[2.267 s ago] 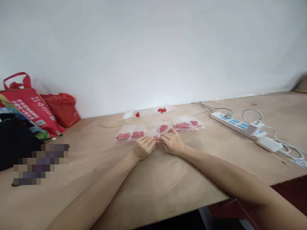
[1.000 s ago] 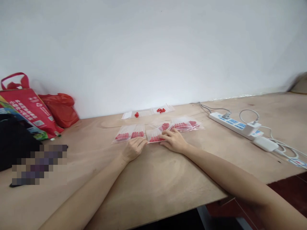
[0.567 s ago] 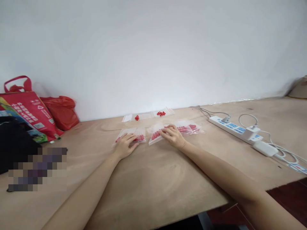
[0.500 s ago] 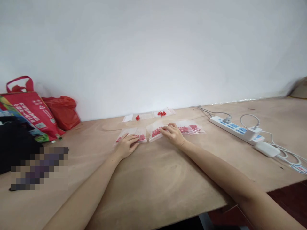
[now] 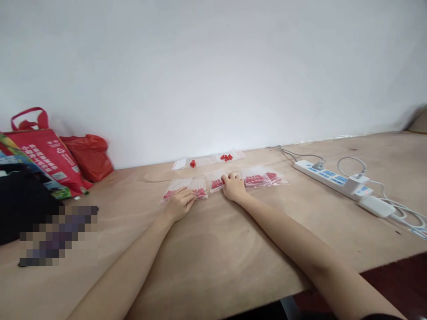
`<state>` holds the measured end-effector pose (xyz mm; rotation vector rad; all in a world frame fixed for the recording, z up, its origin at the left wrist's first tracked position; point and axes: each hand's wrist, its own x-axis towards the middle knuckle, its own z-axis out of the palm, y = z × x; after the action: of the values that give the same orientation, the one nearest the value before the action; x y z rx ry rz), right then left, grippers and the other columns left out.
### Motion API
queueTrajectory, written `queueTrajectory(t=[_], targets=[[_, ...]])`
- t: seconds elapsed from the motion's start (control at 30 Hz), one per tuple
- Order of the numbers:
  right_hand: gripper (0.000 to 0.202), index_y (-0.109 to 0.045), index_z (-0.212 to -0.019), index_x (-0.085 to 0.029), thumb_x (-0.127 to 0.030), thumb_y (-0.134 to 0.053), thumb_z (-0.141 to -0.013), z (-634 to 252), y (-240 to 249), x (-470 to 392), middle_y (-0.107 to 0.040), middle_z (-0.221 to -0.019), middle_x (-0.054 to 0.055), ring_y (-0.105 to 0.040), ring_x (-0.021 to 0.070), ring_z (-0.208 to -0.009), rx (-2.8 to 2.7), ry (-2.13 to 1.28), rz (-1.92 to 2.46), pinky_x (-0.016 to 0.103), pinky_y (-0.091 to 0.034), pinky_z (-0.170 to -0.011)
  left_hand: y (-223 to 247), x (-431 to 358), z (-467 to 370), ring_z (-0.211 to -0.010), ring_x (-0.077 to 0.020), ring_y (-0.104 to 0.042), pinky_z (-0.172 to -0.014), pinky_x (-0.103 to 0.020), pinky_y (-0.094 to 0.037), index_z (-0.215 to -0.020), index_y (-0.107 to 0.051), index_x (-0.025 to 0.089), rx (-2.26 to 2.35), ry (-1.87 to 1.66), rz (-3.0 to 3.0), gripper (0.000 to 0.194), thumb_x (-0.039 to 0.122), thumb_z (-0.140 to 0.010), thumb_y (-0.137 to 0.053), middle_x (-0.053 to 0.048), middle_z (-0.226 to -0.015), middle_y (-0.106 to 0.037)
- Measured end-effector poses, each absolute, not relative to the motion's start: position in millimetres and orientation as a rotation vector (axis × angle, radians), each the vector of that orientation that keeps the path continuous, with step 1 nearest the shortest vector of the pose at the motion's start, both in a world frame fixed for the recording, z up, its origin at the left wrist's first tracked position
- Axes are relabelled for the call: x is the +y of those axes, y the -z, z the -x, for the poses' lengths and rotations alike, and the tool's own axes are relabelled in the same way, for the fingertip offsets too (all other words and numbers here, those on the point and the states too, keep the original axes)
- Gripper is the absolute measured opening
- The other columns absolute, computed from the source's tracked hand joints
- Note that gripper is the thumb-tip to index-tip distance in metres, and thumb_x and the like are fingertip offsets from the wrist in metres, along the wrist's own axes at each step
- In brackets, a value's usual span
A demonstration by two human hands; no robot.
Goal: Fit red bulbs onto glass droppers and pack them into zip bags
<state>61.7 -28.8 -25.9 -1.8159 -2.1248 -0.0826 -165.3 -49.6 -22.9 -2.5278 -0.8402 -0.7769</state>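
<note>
My left hand (image 5: 182, 203) lies low over a clear zip bag (image 5: 183, 183) of small red pieces, its fingers stretched out across the near edge. Part of that bag's contents is hidden under the fingers. My right hand (image 5: 234, 186) rests on another clear bag (image 5: 215, 178) of red pieces lined up in a row, fingers bent and a little apart. Just right of it lie overlapping bags, one with a row of red pieces (image 5: 254, 178) and one with a red clump (image 5: 271, 176).
By the wall lie further bags with loose red pieces (image 5: 226, 157) and a small red cluster (image 5: 192, 163). A white power strip (image 5: 320, 172) with plugs and cables is at right. A red shopping bag (image 5: 50, 155), red plastic bag (image 5: 90, 155) and black item (image 5: 26, 204) stand left.
My right hand has shifted slightly left and its fingers have settled lower on the bag. My left hand stays on its bag. The whole view has shifted slightly.
</note>
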Motion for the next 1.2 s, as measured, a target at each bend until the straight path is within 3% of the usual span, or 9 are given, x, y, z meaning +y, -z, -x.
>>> queueTrajectory(t=[0.3, 0.53, 0.6, 0.67, 0.73, 0.83, 0.93, 1.1, 1.2], targets=[[0.029, -0.055, -0.099, -0.011, -0.028, -0.047, -0.077, -45.4, 24.4, -29.9, -0.046, -0.101, 0.016, -0.047, 0.0261, -0.096, -2.000, -0.120, 1.691, 0.038, -0.036, -0.082, 17.0, -100.4, 140.1, -0.072, -0.0149, -0.063, -0.065, -0.025, -0.050, -0.070, -0.058, 0.016, -0.598, 0.956, 2.669, 0.014, 0.010, -0.076, -0.046, -0.004, -0.071, -0.066], [0.023, -0.052, -0.101, -0.015, -0.022, -0.041, -0.083, -67.4, 30.8, -58.4, -0.044, -0.102, 0.010, -0.050, 0.0154, -0.091, -1.926, -0.217, 1.005, 0.032, -0.041, -0.082, 18.3, -124.0, 124.7, -0.063, -0.0107, -0.063, -0.055, -0.018, -0.047, -0.073, -0.058, 0.017, -0.546, 0.964, 2.687, 0.013, 0.011, -0.077, -0.047, -0.001, -0.072, -0.067], [0.023, -0.053, -0.101, -0.018, -0.027, -0.048, -0.080, -87.0, 29.0, -75.3, -0.047, -0.099, 0.008, -0.050, 0.0160, -0.092, -2.018, -0.251, 0.826, 0.031, -0.044, -0.079, 17.3, -123.9, 120.1, -0.062, -0.0101, -0.063, -0.053, -0.017, -0.047, -0.076, -0.058, 0.017, -0.552, 0.993, 2.705, 0.014, 0.010, -0.078, -0.046, -0.002, -0.075, -0.067], [0.036, -0.052, -0.103, -0.018, -0.035, -0.059, -0.072, -106.7, 27.2, -92.7, -0.049, -0.099, 0.008, -0.050, 0.0176, -0.093, -2.156, -0.259, 0.699, 0.032, -0.044, -0.080, 16.1, -122.9, 115.0, -0.064, -0.0099, -0.063, -0.052, -0.016, -0.047, -0.079, -0.059, 0.017, -0.564, 1.027, 2.716, 0.015, 0.010, -0.079, -0.046, -0.002, -0.077, -0.067], [0.047, -0.051, -0.107, -0.018, -0.040, -0.064, -0.068, -121.0, 27.2, -107.1, -0.051, -0.100, 0.009, -0.051, 0.0183, -0.092, -2.278, -0.223, 0.654, 0.033, -0.044, -0.080, 15.9, -121.4, 109.0, -0.065, -0.0099, -0.064, -0.052, -0.016, -0.047, -0.080, -0.058, 0.018, -0.576, 1.059, 2.722, 0.014, 0.010, -0.080, -0.046, -0.002, -0.077, -0.067], [0.041, -0.051, -0.108, -0.018, -0.038, -0.058, -0.073, -127.9, 31.0, -117.7, -0.054, -0.097, 0.009, -0.054, 0.0170, -0.086, -2.346, -0.070, 0.681, 0.030, -0.046, -0.074, 18.6, -118.9, 99.1, -0.066, -0.0107, -0.064, -0.054, -0.017, -0.049, -0.081, -0.058, 0.019, -0.578, 1.110, 2.739, 0.014, 0.011, -0.080, -0.046, -0.002, -0.078, -0.067], [0.020, -0.056, -0.097, -0.018, -0.028, -0.046, -0.083, -125.0, 35.3, -116.2, -0.057, -0.088, 0.007, -0.055, 0.0125, -0.072, -2.334, 0.137, 0.650, 0.024, -0.045, -0.063, 22.9, -116.8, 91.1, -0.069, -0.0115, -0.064, -0.058, -0.019, -0.051, -0.083, -0.057, 0.019, -0.587, 1.128, 2.778, 0.014, 0.012, -0.081, -0.045, -0.003, -0.081, -0.067], [0.025, -0.060, -0.077, -0.019, -0.019, -0.037, -0.086, -124.2, 36.5, -110.2, -0.059, -0.074, 0.003, -0.052, 0.0099, -0.059, -2.380, 0.406, 0.550, 0.022, -0.041, -0.056, 21.1, -118.0, 89.8, -0.076, -0.0130, -0.064, -0.066, -0.021, -0.052, -0.086, -0.056, 0.018, -0.570, 1.110, 2.881, 0.009, 0.016, -0.080, -0.050, -0.005, -0.085, -0.066], [0.026, -0.058, -0.070, -0.019, -0.018, -0.038, -0.085, -123.5, 35.7, -111.4, -0.058, -0.070, 0.003, -0.051, 0.0103, -0.058, -2.424, 0.431, 0.535, 0.023, -0.040, -0.057, 17.6, -120.4, 95.5, -0.091, -0.0191, -0.061, -0.078, -0.029, -0.051, -0.099, -0.054, 0.017, -0.582, 1.023, 2.953, 0.030, 0.030, -0.073, -0.062, -0.009, -0.097, -0.064]])
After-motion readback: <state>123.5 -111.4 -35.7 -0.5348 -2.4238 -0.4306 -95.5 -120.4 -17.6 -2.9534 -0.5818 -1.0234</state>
